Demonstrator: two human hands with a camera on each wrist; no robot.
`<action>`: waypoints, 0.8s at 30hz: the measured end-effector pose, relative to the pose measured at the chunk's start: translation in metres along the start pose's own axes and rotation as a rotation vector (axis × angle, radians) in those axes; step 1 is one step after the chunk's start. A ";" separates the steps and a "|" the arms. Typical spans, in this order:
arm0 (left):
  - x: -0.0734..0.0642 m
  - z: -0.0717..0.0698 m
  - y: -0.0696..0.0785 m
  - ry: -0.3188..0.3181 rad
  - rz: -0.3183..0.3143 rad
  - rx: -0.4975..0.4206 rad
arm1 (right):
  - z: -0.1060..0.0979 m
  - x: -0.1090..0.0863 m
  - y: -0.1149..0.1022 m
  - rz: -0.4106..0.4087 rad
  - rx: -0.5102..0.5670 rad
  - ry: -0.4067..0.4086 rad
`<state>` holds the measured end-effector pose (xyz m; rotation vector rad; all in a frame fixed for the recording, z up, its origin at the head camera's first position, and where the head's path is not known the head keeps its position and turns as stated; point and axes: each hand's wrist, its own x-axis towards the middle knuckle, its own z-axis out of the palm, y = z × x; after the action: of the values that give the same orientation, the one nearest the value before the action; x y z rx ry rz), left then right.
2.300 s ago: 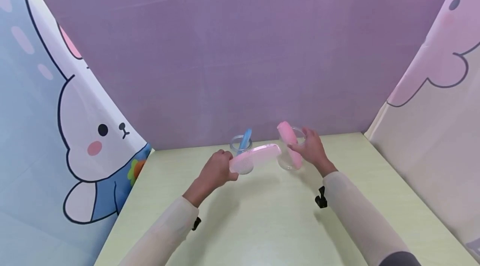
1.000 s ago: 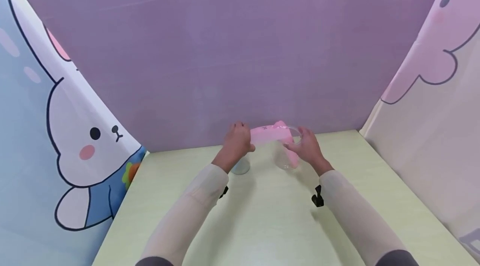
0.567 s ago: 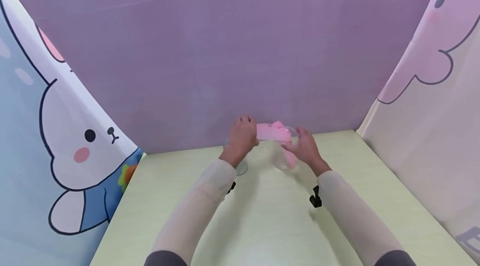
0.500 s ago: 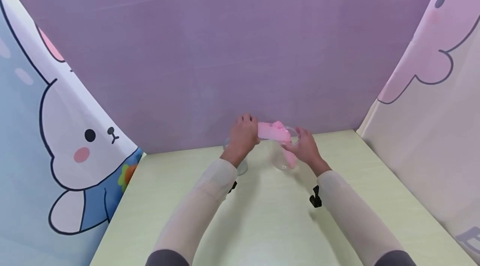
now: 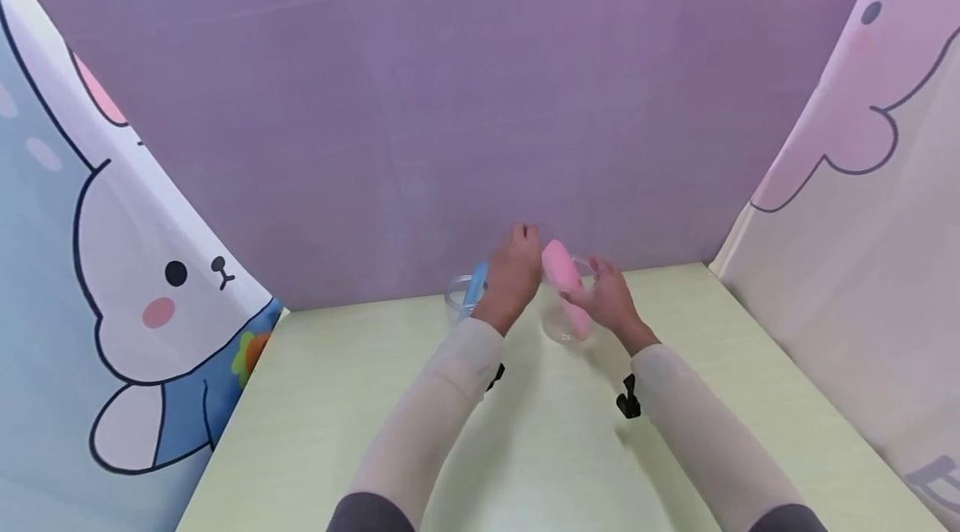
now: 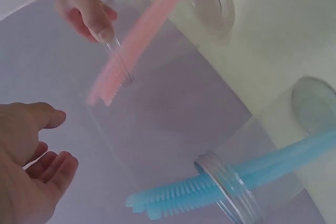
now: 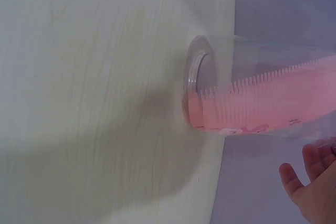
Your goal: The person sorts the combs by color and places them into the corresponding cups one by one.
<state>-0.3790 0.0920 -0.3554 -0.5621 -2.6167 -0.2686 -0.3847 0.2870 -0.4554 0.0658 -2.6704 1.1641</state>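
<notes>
My left hand [image 5: 517,269] is beside the right-hand clear jar [image 5: 558,319], near its top. In the left wrist view the left hand [image 6: 31,161] holds nothing; thumb and fingers are apart, loosely bent. Pink combs [image 5: 567,282] lean inside that jar, their upper ends out past the rim; they look like two, lying together. My right hand [image 5: 611,298] grips the jar's rim, thumb at the near side. The right wrist view shows the pink comb teeth [image 7: 247,95] through the clear wall, with part of the right hand [image 7: 315,192] at the edge.
Left of it stands another clear jar [image 6: 231,187] with blue combs [image 6: 184,192] leaning in it, partly behind my left forearm in the head view. Both stand near the back edge of the pale table [image 5: 480,465]. A purple backdrop [image 5: 465,98] rises behind, with printed cloths on both sides.
My left hand carried a pink comb right to the right-hand jar, where it now leans, and let it go. The right hand stays on the jar. The blue comb shows again.
</notes>
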 end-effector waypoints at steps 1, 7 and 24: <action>-0.001 -0.001 0.001 -0.016 -0.008 -0.001 | 0.000 0.000 0.000 -0.004 0.000 -0.003; -0.007 -0.007 -0.007 -0.064 -0.006 -0.006 | -0.004 0.000 -0.001 -0.033 -0.045 -0.007; -0.047 -0.038 -0.087 -0.098 0.011 -0.211 | -0.031 -0.012 -0.021 -0.170 -0.296 -0.056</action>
<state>-0.3633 -0.0125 -0.3517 -0.6752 -2.6968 -0.5314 -0.3641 0.2946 -0.4222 0.2726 -2.7895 0.7199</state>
